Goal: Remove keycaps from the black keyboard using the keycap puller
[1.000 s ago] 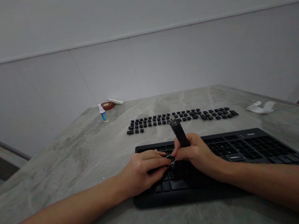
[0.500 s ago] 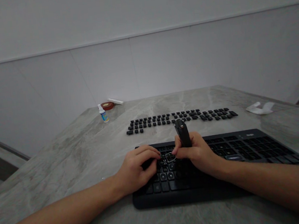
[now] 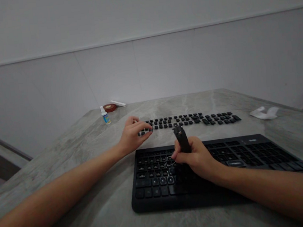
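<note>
My right hand (image 3: 196, 157) is wrapped round a keycap puller (image 3: 182, 139), a black handle with thin wire loops at its lower end. The loops sit just over the upper rows of a black keyboard (image 3: 189, 198). Many of its upper key places are bare, while keycaps remain along the lower rows. Beyond the keyboard's far left corner, my left hand (image 3: 134, 135) pinches a small black keycap at its fingertips. It is at the near left end of the laid-out rows of loose keycaps (image 3: 186, 120), covering some of them.
A small white spray bottle (image 3: 105, 116) stands at the back left, by a reddish-brown box (image 3: 109, 107) and a white strip (image 3: 118, 103). Crumpled white tissue (image 3: 264, 112) lies on the right of the grey marbled table (image 3: 78, 164). A wall rises behind.
My left hand has moved from the keyboard's left keys forward to the rows of loose keycaps. My right hand stays over the keyboard with the puller, nearly still.
</note>
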Motion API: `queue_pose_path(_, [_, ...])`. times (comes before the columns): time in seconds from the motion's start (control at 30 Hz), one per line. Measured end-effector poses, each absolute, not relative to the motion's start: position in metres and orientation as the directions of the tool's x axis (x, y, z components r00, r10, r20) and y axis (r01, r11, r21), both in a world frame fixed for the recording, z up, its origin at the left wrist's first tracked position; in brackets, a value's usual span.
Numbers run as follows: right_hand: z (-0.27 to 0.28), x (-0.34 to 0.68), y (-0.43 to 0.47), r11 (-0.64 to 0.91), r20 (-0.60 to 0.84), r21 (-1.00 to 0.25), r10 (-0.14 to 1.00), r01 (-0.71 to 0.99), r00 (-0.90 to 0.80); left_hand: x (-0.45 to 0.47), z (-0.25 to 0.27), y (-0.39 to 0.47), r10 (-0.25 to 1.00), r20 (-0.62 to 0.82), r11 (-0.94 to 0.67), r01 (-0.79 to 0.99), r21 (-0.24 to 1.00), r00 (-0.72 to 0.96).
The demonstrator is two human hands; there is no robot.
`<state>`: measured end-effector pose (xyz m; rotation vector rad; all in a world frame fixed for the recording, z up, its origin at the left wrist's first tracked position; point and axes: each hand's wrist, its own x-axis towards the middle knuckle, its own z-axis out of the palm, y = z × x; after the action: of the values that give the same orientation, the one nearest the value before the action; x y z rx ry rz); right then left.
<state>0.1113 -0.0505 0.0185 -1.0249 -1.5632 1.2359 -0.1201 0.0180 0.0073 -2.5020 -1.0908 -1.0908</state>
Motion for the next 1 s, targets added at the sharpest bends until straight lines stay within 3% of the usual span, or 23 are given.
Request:
queue_pose_path(0.2, [0.018,0.112,-0.050,0.159,0.128,-0.984,0.947,0.083,-0.294,-0.121,-0.014,0.038,0.575,0.684,-0.633,0.774,0.023,0.450])
queue_pose_path(0.47, [0.015,0.113,-0.049,0.195,0.160,-0.976,0.941,0.093,-0.297,-0.125,-0.022,0.042,0.680,0.543,-0.607,0.794,0.040,0.493])
queue_pose_path(1.0, [0.014,0.113,-0.049,0.210,0.161,-0.967,0.942,0.141,-0.296,-0.120,-0.020,0.042,0.800,0.468,-0.478,0.870,0.119,0.376])
